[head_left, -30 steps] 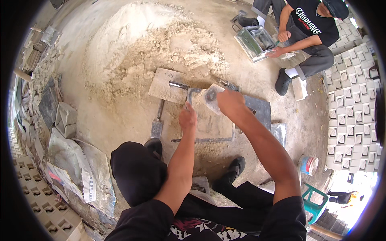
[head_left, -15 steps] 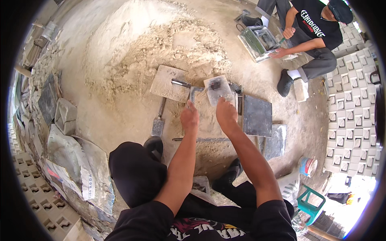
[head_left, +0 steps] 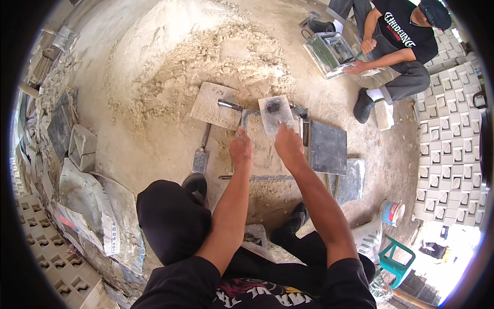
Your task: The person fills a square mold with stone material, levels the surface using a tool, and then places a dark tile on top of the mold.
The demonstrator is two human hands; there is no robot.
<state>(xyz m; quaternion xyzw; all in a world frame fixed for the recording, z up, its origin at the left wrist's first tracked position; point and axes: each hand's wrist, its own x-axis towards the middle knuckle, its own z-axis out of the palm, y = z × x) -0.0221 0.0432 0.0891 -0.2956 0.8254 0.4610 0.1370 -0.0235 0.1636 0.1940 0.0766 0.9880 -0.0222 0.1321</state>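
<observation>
My left hand (head_left: 241, 148) is closed around a grey metal bar (head_left: 244, 121) at the left of a rectangular metal mould (head_left: 278, 178) on the ground. Pale, dusty material fills the mould. Closed at the near edge of a small square plate (head_left: 271, 107) is my right hand (head_left: 288, 144); the plate is pale with a dark patch, and my fingers hide how it is gripped. Beyond my left hand lies a larger dusty square board (head_left: 207, 105) with a dark-handled metal tool (head_left: 230, 105) across it. A small flat-bladed tool (head_left: 200, 161) rests left of the mould.
A broken heap of pale powder (head_left: 221, 56) spreads beyond the mould. Dark slabs (head_left: 328, 148) lie to the right. A co-worker (head_left: 401, 46) sits far right, handling a metal box mould (head_left: 334, 54). Stacked patterned blocks (head_left: 447, 149), a bucket (head_left: 392, 212) and a green stool (head_left: 396, 261) stand right.
Both hands stay closed in nearly the same places. The square plate shifts very slightly, and the whole view moves a little to the left.
</observation>
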